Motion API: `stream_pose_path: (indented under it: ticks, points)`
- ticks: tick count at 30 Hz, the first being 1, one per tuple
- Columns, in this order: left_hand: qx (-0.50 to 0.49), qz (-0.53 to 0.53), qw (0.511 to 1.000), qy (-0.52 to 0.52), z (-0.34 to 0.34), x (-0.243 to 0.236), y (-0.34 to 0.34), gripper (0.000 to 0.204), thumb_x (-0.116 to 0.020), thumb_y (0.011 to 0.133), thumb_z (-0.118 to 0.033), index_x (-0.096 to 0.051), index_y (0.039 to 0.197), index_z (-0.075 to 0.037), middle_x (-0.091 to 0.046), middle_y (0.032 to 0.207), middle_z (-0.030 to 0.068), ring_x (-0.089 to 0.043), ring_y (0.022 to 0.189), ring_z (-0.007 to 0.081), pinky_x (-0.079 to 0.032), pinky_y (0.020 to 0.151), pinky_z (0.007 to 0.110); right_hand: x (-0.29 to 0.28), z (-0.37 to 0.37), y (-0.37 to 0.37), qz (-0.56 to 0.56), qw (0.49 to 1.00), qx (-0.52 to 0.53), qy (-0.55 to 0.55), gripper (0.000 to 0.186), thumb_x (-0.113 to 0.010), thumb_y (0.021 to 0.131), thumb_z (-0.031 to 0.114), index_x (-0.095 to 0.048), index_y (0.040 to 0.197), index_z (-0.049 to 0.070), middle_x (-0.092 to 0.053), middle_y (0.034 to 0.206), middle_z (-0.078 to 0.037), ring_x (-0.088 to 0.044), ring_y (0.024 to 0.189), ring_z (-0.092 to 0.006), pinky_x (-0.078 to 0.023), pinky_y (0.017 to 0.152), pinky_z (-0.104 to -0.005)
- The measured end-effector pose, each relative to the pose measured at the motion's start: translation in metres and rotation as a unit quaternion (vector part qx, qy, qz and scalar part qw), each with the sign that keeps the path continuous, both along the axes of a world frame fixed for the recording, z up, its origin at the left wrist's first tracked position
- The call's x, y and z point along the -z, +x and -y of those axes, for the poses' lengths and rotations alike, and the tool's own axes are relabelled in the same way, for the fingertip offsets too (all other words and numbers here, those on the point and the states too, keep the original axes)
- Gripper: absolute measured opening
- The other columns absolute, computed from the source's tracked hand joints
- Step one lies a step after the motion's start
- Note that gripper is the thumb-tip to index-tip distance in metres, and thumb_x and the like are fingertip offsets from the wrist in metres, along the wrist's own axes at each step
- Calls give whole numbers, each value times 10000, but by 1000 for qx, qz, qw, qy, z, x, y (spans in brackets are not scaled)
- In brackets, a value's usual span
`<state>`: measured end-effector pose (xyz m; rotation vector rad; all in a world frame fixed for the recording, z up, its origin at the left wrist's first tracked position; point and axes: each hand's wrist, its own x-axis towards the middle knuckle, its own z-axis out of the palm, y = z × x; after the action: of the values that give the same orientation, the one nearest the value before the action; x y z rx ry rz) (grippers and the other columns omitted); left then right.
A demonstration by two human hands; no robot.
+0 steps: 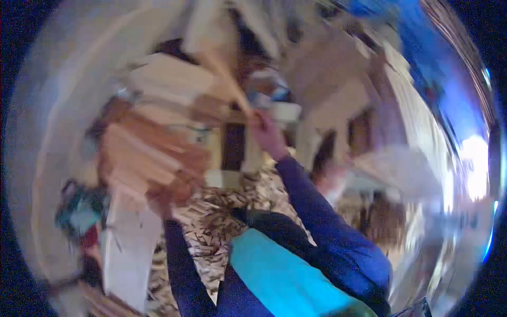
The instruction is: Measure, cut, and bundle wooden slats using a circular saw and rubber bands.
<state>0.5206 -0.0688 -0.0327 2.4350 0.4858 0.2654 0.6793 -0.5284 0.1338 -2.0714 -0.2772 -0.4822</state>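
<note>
A scrap-littered floor (206, 240), bright white light (475, 164) at far right, a blurred blue expanse (420, 37) above.

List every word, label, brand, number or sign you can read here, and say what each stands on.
None can be read: blur smears much of the picture. No legible lettering shows on the bright turquoise cloth, nor on the pale stick in the right hand.

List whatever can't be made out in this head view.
- Left hand: motion blur smears it into the brownish stack; its grip can't be told.
- Pale stick in the right hand: blur dissolves its far end into the background.
- Scraps below: too small and blurred to count.
- Bright patch at right: glare hides any detail.
</note>
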Motion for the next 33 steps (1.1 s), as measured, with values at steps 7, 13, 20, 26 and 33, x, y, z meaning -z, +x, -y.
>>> stream_pose_path:
  ticks: [7,13,20,26,33]
  points:
    - [-87,231,965,-89,56,-76,-36,338,-650,915,-236,-546,1094,31,-570,1029,100,-563,899,186,-508,714,301,-70,53,-71,-52,950,50,303,241,-593,924,59,-550,1160,28,-531,777,5,-496,615,-62,-435,535,-231]
    - [220,139,943,-208,220,-185,-57,188,-544,954,-129,-579,1099,-15,-579,1028,94,-555,910,180,-466,822,318,-117,137,-90,57,930,241,272,308,-594,921,56,-541,1224,37,-535,745,14,-508,598,-61,-434,516,-226]
    - [426,-149,794,-407,340,-234,-84,375,-526,971,-167,-488,1317,-27,-576,1215,132,-596,1007,217,-468,922,339,-132,176,-159,15,883,305,355,329,-600,896,50,-532,1217,76,-571,830,-21,-560,679,-96,-455,518,-232]
    - [459,-257,738,-422,370,-259,-82,358,-520,988,-178,-489,1314,-32,-644,1029,75,-577,763,121,-475,696,256,-108,150,-147,68,832,317,451,256,-562,931,67,-530,1182,24,-598,814,-39,-575,687,-113,-482,538,-260]
    - [415,-128,822,-369,383,-259,-37,291,-585,959,-149,-584,1216,-13,-600,830,9,-491,641,82,-436,590,237,-109,138,-180,-48,921,220,319,119,-528,970,125,-615,1001,50,-600,769,0,-542,633,-66,-424,517,-202]
